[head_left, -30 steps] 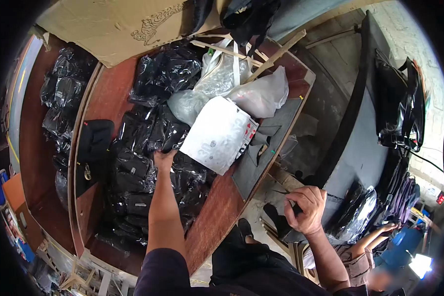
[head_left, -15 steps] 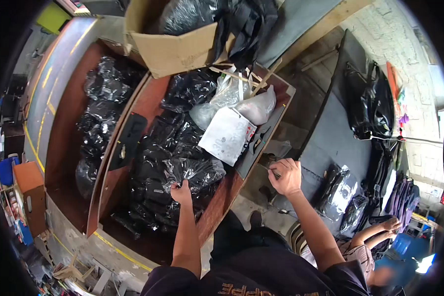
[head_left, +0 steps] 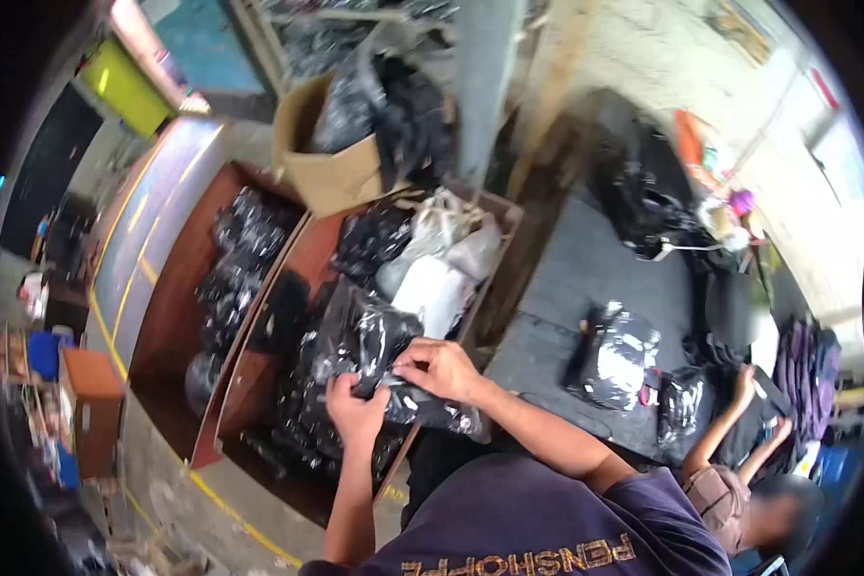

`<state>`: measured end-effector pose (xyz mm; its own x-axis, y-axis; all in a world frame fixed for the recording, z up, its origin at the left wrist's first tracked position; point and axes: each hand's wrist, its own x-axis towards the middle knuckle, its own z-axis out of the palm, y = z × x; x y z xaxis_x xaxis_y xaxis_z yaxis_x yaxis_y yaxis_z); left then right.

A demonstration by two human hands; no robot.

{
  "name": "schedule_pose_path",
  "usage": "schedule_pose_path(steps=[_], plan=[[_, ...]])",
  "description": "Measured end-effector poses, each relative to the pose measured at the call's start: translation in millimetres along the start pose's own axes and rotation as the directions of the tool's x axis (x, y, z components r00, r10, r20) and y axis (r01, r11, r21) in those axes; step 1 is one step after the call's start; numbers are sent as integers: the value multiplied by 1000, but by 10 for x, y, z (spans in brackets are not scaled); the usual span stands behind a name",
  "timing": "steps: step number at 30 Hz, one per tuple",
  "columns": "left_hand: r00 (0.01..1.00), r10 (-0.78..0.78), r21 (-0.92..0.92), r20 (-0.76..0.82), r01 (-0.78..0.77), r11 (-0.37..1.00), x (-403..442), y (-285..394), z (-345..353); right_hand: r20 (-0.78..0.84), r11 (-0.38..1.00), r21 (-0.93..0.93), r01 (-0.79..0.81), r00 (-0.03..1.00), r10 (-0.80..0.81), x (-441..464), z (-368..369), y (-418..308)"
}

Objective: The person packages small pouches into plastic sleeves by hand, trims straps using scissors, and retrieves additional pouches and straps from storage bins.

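A clear plastic bag with something black inside (head_left: 360, 322) is lifted above the right-hand wooden bin (head_left: 324, 235). My left hand (head_left: 357, 411) is closed on its near edge, the thumb pressed against the plastic. Just to the right, my right hand (head_left: 442, 369) pinches the same bag with bent fingers. The bag's near part stretches right below my right wrist. What is folded inside cannot be made out. Beneath lie several more black plastic-wrapped packs (head_left: 302, 408). A white bag (head_left: 430, 293) lies behind my right hand.
Left of it, another bin (head_left: 168, 312) holds black packs. A cardboard box (head_left: 334, 178) stands behind. On the dark table (head_left: 557, 288) at right lie a shiny wrapped pack (head_left: 616, 360) and a black bag (head_left: 643, 178). Another person (head_left: 725, 494) handles black fabric.
My right hand has come left from beside the table to the bag, next to my left hand. The bag is raised from the pile. The view has shifted, and the other person's hands have parted.
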<state>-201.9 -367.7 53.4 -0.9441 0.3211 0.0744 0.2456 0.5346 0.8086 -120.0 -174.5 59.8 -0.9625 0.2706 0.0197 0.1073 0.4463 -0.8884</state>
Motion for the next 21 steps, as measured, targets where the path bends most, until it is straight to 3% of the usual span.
schedule_pose_path(steps=[3,4,5,7,10,11,13,14,17,20,21], plan=[[995,84,-48,56,-81,996,-93,543,106,-157,969,244,-32,985,72,-356,-706,53],[989,132,-69,61,-128,989,-125,593,203,-244,977,209,-44,965,96,-568,-1060,157],[982,169,-76,82,-163,984,-154,660,305,-398,936,349,-50,896,197,-796,-1397,303],[970,178,-99,166,-164,982,-144,817,461,-604,796,601,71,693,394,-1239,-1990,642],[937,220,-122,271,-194,973,-151,1173,666,-891,902,427,59,198,409,-2299,-3061,1664],[927,252,-124,279,-225,966,-167,1302,751,-854,850,519,89,78,514,-2675,-3356,1905],[908,299,-138,294,-269,953,-215,1527,900,-881,885,463,-38,-128,456,-3271,-3801,2547],[891,348,-157,291,-315,936,-210,1640,967,-881,889,457,-29,-153,448,-3458,-4000,2570],[850,443,-191,285,-402,895,-205,1996,1099,-851,903,423,-76,-376,367,-3882,-4635,2657],[891,380,-217,249,-331,918,-265,2336,1136,-839,947,305,105,-442,319,-4351,-5374,2655],[890,382,-217,250,-333,917,-253,2333,1193,-773,877,414,244,-415,480,-4490,-5591,2546]])
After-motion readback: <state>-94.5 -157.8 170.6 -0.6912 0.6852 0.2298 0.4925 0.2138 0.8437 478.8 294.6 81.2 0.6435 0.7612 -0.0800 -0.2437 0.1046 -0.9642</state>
